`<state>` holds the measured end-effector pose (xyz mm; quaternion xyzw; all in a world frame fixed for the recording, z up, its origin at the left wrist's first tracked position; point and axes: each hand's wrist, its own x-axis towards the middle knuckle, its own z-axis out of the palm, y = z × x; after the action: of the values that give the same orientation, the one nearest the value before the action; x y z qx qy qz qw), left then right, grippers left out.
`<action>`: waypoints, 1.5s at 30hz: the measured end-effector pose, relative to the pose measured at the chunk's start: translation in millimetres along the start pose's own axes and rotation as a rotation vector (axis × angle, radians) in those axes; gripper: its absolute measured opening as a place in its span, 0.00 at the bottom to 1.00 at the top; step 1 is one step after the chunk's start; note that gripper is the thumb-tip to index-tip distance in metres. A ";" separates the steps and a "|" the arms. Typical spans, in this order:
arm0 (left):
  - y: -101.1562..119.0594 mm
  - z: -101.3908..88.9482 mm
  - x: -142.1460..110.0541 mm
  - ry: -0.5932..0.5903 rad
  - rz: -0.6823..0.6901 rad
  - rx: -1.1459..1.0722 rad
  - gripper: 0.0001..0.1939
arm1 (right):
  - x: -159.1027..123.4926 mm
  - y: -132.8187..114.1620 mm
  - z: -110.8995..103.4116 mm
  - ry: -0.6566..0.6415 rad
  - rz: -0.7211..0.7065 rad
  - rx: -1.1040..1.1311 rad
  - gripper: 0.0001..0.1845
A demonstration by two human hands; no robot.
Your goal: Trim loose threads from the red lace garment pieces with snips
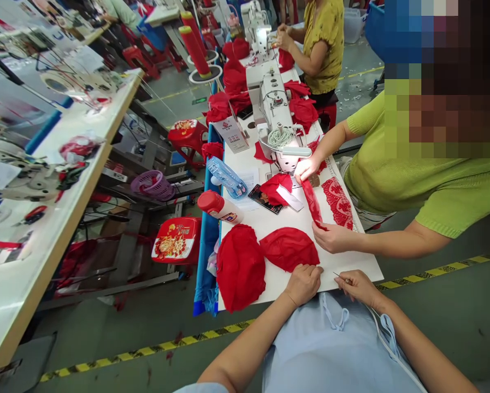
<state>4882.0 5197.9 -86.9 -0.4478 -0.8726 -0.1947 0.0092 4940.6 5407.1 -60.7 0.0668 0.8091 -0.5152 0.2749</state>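
Observation:
My left hand [304, 285] rests at the near end of the white sewing table with its fingers curled. It lies against the lower right tip of a red fabric cup [289, 248]; whether it grips anything is hidden. A second, larger red fabric cup [241, 267] lies to the left. My right hand [357, 286], close to the table's near right corner, is closed on a thin pointed metal tool [337, 275] whose tip points left. Most of that tool is covered by my fingers.
A co-worker in a green top [392, 174] guides a red strip [311, 199] at the white sewing machine [275, 103]. Red lace [337, 203], a red-capped bottle [218, 206] and a blue clear case [227, 177] lie on the table. Red stools [177, 240] stand left.

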 end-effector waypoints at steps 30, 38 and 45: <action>0.4 0.8 0.3 -0.003 -0.004 -0.006 0.08 | 0.6 3.6 -0.9 -0.012 -0.028 -0.023 0.27; 0.9 -0.5 1.4 -0.012 -0.001 -0.002 0.07 | 0.5 2.0 -1.1 -0.004 -0.011 -0.024 0.28; 1.0 0.0 1.9 -0.022 -0.004 -0.004 0.07 | 0.2 -0.7 -2.1 -0.011 0.002 -0.020 0.29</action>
<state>4881.7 5199.9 -86.2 -0.4482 -0.8731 -0.1917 -0.0018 4939.3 5408.6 -59.6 0.0619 0.8126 -0.5072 0.2804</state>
